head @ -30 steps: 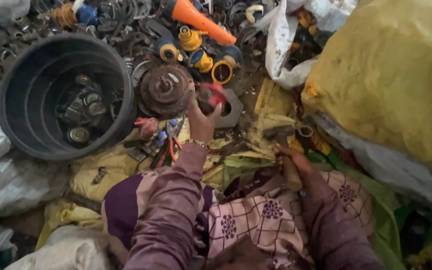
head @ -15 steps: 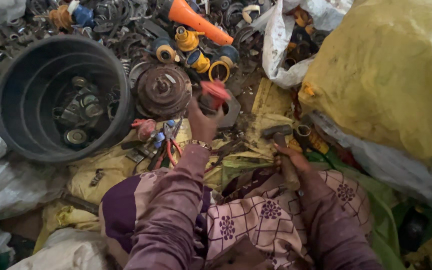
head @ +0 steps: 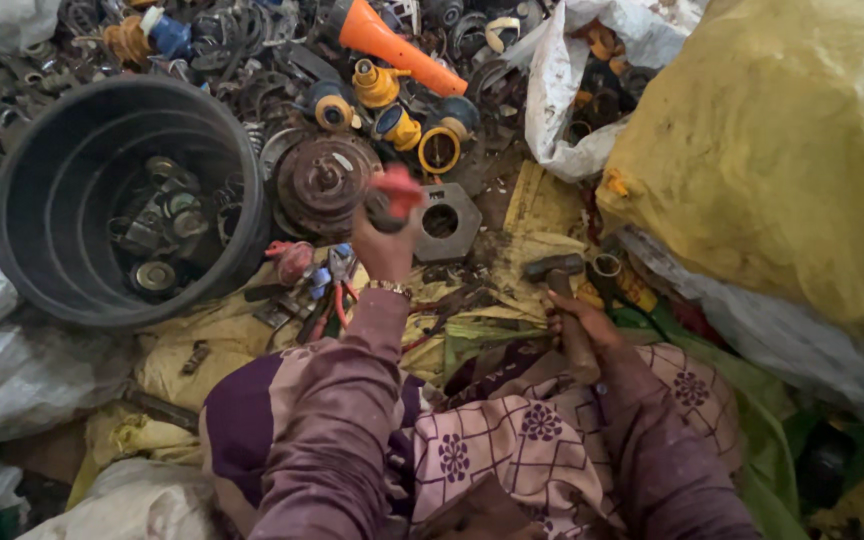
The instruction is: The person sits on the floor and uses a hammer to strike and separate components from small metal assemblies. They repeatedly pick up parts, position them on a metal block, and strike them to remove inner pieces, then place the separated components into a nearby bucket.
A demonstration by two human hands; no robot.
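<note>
The small red-and-dark metal part [head: 392, 200] is sitting in the left hand [head: 384, 245], which is closing around its lower end and holding it up just in front of the rusty round disc [head: 320, 182]. Taking that disc as the landmark, the part is hanging over its near right edge, with a grey hexagonal plate [head: 444, 220] lying just to the disc's right and the big black tub [head: 102, 200] of loose scrap standing to its left. The part is looking stiff and fairly dense for its size, a solid bit of hardware and not something that will bend or break. Its surface is looking grimy, perhaps oily, so it may be turning slippery in the fingers. The blur is hiding its exact shape. A grip low on the dark body, as the hand is taking now, seems the surest hold, leaving the red end free.

The right hand [head: 577, 325] is wrapping fully round the wooden handle of a hammer [head: 557, 275], whose head is resting on the yellowed sheet [head: 537, 205], nearer the person than the disc and off to its right. Beyond the disc, yellow fittings [head: 397, 105] and an orange cone-shaped piece [head: 392, 45] are lying among tangled metal. A large yellow sack [head: 782, 150] is bulking far to the disc's right.
</note>
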